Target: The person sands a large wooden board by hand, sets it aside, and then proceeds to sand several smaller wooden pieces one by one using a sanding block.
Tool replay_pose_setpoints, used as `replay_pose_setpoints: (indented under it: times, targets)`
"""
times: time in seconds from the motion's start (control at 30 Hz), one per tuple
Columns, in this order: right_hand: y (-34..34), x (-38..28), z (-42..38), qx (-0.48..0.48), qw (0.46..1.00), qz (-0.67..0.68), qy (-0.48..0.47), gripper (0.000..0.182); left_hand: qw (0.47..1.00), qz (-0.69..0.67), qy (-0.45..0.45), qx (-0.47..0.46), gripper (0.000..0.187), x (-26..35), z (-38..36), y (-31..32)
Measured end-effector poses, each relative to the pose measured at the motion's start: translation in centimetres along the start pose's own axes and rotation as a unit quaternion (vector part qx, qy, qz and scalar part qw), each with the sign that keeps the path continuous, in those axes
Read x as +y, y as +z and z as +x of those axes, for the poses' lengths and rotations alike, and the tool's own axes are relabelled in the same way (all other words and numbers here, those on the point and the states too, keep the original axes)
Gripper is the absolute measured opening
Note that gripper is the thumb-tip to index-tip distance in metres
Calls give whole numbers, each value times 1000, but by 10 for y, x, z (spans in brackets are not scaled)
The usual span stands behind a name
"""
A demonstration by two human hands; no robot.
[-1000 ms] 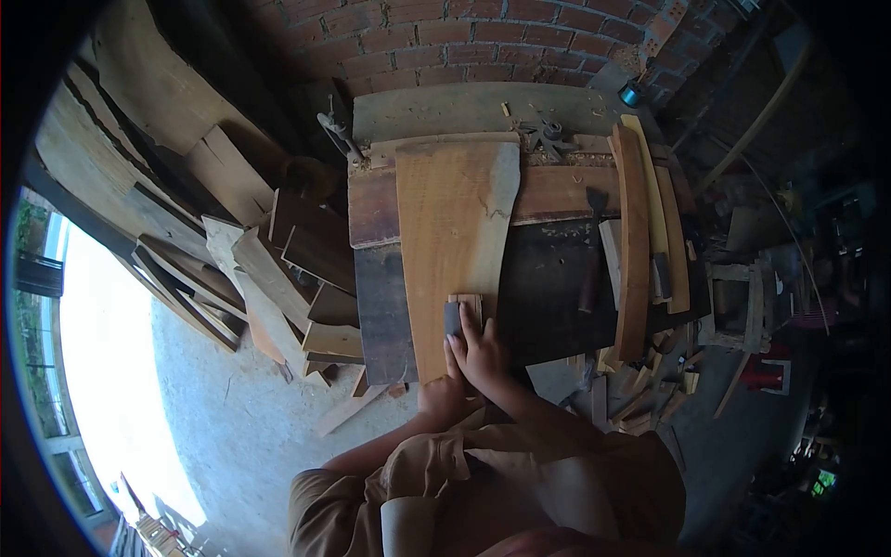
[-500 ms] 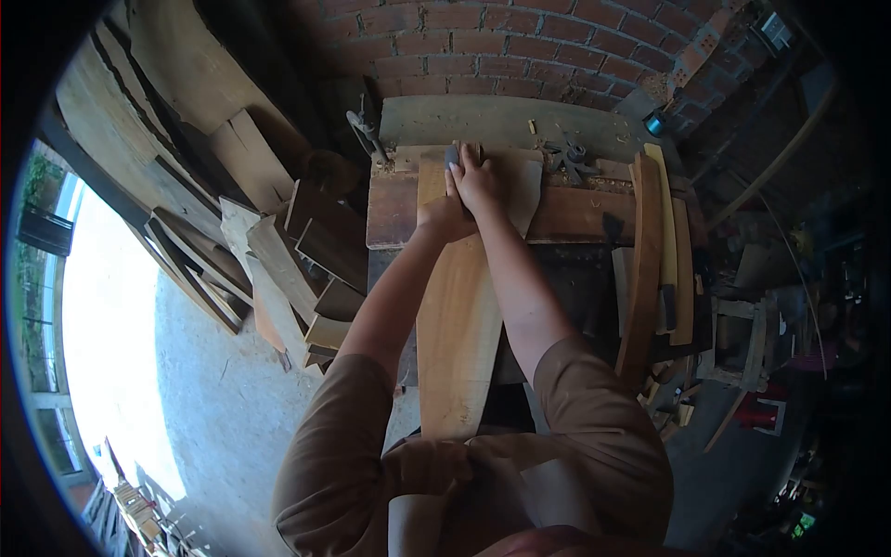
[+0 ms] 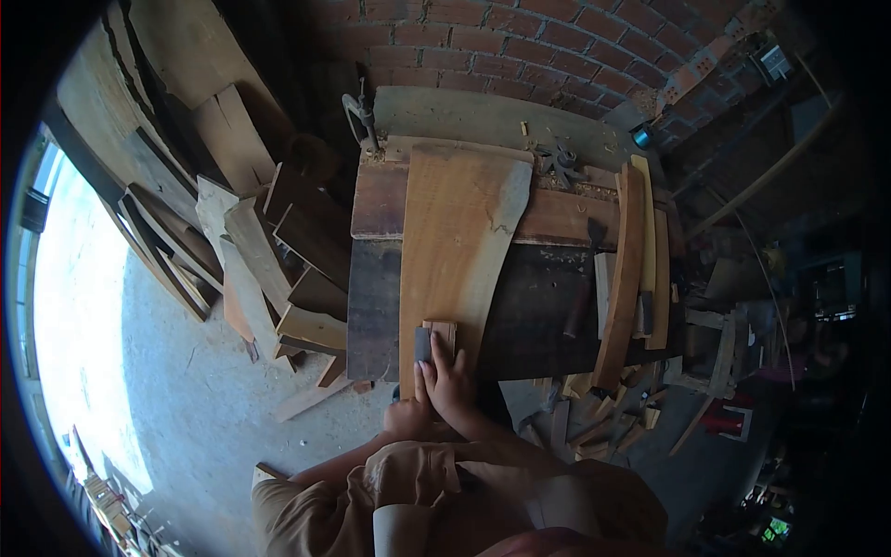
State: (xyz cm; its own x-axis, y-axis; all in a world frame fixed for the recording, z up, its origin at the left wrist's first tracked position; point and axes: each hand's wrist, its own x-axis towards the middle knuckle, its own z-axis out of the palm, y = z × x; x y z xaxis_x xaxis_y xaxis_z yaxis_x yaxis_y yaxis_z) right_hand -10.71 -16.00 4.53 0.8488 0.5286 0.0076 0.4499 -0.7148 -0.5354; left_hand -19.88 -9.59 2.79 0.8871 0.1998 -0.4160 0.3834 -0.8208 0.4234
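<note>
A long light-brown plank (image 3: 455, 223) lies lengthwise on a dark workbench (image 3: 543, 278). A small wooden sanding block (image 3: 436, 338) with a dark abrasive face rests on the plank's near end. My right hand (image 3: 449, 379) is pressed on the block, fingers laid over its back. Just behind and left of it, at the plank's near edge, my left hand (image 3: 406, 418) is curled. What the left hand grips is hidden.
A chisel (image 3: 577, 302) and curved wooden slats (image 3: 624, 269) lie on the bench's right side. A metal clamp (image 3: 358, 113) stands at the far left corner. Offcuts (image 3: 264, 251) are piled on the floor to the left. A brick wall (image 3: 520, 46) closes the far end.
Both hands drew the block from the plank's far end back to its near end, after a push outward a second ago. My arms are now folded close to my body.
</note>
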Motion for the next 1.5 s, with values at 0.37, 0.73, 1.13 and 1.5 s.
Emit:
replay_pose_setpoints:
  times: [0.37,0.73,1.13,1.5]
  targets:
    - [10,-26,335,51,999,-4,-16,48,989,89,1,119,116,-36,262,-223]
    - [17,19,159,-17,992,-5,-128,55,994,69,-86,22,125,23,116,-117]
    - [-3,21,110,-11,996,87,-31,52,996,86,30,13,120,14,97,-87]
    - [-5,27,284,165,986,13,-36,33,992,117,-17,51,118,31,233,-190]
